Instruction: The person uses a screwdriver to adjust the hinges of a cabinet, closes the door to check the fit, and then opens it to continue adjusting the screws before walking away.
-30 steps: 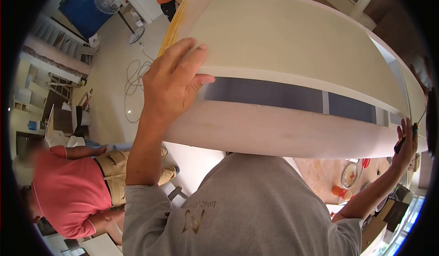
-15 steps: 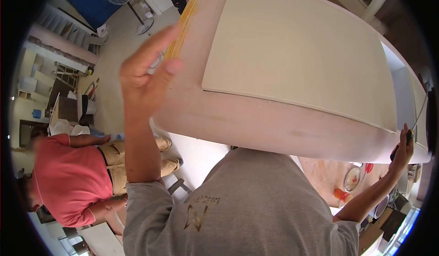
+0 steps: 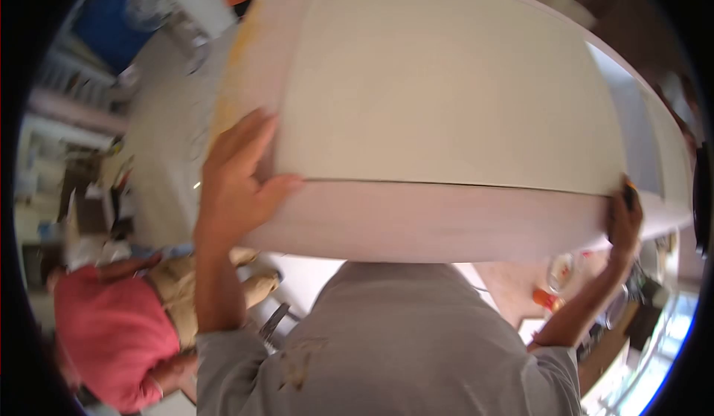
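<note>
A large pale cabinet [image 3: 446, 223] fills the upper view, with a cream door panel [image 3: 446, 81] lying flush on its front. My left hand [image 3: 238, 182] is spread flat on the panel's lower left corner, thumb along the seam under the panel. My right hand [image 3: 623, 219] is at the cabinet's lower right edge, closed around a dark-handled screwdriver [image 3: 629, 191] of which only the handle top shows. My grey shirt fills the bottom of the view. The whole picture is motion-blurred.
A person in a red shirt [image 3: 104, 330] and tan trousers crouches at the lower left. An orange cup [image 3: 545, 298] and a plate [image 3: 559, 271] lie below at the right. A blue panel [image 3: 100, 14] stands far left.
The dark gap under the door panel has shut. My left hand came off the panel's edge, then went back flat on its corner. My right hand shifted slightly left along the edge.
</note>
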Available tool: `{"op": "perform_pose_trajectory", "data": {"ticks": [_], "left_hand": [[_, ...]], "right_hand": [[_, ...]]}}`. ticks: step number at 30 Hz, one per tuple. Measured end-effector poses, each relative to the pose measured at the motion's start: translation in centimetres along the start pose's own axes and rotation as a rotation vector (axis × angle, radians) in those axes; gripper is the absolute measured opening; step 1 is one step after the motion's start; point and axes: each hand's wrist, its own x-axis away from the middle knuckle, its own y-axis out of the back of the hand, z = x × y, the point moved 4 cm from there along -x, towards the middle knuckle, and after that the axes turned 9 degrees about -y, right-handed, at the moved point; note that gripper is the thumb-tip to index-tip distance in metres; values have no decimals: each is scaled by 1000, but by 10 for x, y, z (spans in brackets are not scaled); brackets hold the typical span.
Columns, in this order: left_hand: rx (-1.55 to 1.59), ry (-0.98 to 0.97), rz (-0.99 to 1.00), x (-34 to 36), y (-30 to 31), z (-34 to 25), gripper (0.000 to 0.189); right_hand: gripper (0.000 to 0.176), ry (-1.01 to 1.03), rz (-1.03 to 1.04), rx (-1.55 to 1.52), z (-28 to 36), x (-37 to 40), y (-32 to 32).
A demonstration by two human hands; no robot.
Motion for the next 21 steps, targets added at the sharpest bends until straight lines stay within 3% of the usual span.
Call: {"op": "perform_pose_trajectory", "data": {"ticks": [2, 6, 7, 10, 16, 17, 19, 21], "left_hand": [[-49, -51, -75, 0, -11, 5, 57], [115, 73, -110, -1, -12, 20, 56], [166, 99, -114, -3, -12, 20, 55], [121, 45, 3, -10, -16, 18, 57], [-10, -76, 225, -24, -21, 11, 62], [-52, -72, 280, -26, -18, 11, 66], [-93, -65, 361, -32, -20, 14, 72], [-99, -84, 428, -38, -21, 23, 77]], "right_hand": [[49, 39, 33, 31, 16, 10, 0], [50, 199, 6, 69, 32, 16, -18], [49, 112, -8, 51, 27, 15, -17], [44, 52, -51, 47, 32, 16, -19], [43, 90, -199, 558, 54, 17, -30], [39, -17, -160, 584, 67, 18, -36], [34, 186, -232, 682, 62, 3, -39], [32, 79, -272, 820, 68, -8, -47]]}}
